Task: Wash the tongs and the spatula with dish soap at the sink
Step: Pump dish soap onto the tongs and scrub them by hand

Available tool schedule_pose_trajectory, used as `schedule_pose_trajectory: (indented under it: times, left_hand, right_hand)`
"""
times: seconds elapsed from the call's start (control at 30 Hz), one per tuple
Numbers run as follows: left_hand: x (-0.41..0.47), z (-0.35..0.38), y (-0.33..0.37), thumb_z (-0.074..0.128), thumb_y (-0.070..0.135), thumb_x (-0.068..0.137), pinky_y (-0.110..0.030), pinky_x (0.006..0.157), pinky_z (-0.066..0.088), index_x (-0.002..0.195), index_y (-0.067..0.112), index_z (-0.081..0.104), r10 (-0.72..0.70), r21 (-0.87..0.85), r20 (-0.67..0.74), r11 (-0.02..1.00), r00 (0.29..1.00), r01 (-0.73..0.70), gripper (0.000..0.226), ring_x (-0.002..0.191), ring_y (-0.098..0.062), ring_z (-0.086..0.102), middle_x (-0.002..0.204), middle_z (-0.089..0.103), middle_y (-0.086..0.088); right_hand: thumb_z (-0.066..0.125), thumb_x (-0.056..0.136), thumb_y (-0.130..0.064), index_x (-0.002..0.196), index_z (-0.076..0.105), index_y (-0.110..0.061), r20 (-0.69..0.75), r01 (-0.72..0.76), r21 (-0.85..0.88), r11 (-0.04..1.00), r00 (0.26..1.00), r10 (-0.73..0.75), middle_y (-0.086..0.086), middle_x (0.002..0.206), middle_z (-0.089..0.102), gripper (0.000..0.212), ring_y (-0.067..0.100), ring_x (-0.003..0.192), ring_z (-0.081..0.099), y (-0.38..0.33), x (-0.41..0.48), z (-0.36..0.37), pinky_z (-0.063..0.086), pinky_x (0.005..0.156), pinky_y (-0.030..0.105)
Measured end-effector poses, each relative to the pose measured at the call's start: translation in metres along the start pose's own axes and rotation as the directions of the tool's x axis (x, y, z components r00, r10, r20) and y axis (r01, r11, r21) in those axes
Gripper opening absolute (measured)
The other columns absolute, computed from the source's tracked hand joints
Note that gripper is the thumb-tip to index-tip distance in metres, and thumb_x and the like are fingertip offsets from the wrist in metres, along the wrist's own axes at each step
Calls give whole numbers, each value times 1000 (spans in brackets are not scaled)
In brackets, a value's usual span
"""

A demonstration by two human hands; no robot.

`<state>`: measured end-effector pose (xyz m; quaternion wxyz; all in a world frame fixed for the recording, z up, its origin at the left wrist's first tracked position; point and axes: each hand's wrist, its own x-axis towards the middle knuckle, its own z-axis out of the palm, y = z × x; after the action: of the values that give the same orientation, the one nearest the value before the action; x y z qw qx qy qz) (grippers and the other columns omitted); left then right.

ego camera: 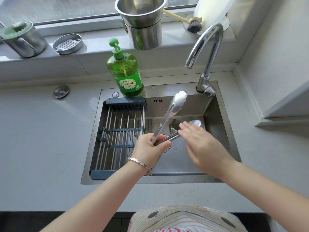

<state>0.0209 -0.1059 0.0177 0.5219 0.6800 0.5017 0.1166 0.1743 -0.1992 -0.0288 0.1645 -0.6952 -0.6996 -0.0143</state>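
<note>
Steel tongs (168, 114) are held spread apart over the sink (219, 113). My left hand (148, 148) grips their hinged end. One arm points up and away, with white foam on its tip near the faucet base. The other arm runs to the right under my right hand (200, 143), whose straight fingers lie flat along it; its foamy tip shows beyond the fingertips. A green dish soap bottle (127, 76) with a pump stands on the sink's back rim. A shiny metal piece lies in the basin below the tongs; I cannot tell whether it is the spatula.
A grey drying rack (120, 131) spans the sink's left half. The faucet (205, 47) arches over the back right, with no water running. On the sill stand stacked steel pots (143, 30), a dish brush (194, 25), a steel mug (23, 41) and a round tin (67, 43).
</note>
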Motion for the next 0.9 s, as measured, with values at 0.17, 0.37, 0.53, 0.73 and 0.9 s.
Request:
schedule_pose_trajectory:
  times: [0.17, 0.37, 0.53, 0.73, 0.9]
  left_hand:
    - [1, -1, 0, 69, 13, 81, -28, 74, 54, 83, 16, 68, -30, -32, -32, 999, 999, 29, 4, 72, -13, 61, 77, 67, -3]
    - [2, -4, 2, 69, 12, 81, -29, 76, 53, 82, 20, 65, -7, -17, -6, 1000, 1000, 7, 9, 72, -12, 60, 74, 64, 2]
    - [3, 0, 5, 62, -5, 78, -28, 70, 48, 88, 10, 65, 41, 18, 135, 999, 990, -44, 18, 70, -16, 53, 76, 60, -9]
    - [10, -6, 5, 56, -11, 74, -29, 74, 45, 97, 6, 60, 16, -179, 281, 983, 960, 36, 29, 78, -18, 53, 86, 59, -13]
    - [14, -6, 2, 47, -23, 76, -18, 62, 42, 102, 10, 61, -66, -152, 301, 981, 951, 116, 44, 64, -6, 51, 74, 55, 3]
  right_hand:
    - [60, 70, 7, 117, 63, 4, -1, -110, -19, 994, 994, 110, 18, 123, 62, 48, 31, 116, 58, 19, 4, -2, 35, 105, 36]
    - [39, 78, -11, 117, 63, 4, 11, -82, -44, 996, 996, 83, 16, 122, 63, 48, 30, 118, 58, 2, 4, -1, 28, 107, 37]
    - [37, 73, -8, 121, 58, 6, 28, -80, 26, 996, 996, 79, 20, 129, 57, 55, 31, 123, 52, -16, 13, -1, 28, 110, 39]
    - [37, 73, 0, 125, 55, 6, 73, 170, 111, 979, 981, -178, 19, 135, 51, 55, 28, 131, 42, -24, 11, -2, 24, 113, 36]
    - [31, 74, -2, 122, 57, 7, 51, 1, 81, 997, 999, -5, 21, 129, 56, 56, 34, 124, 51, -15, 20, -2, 26, 110, 38]
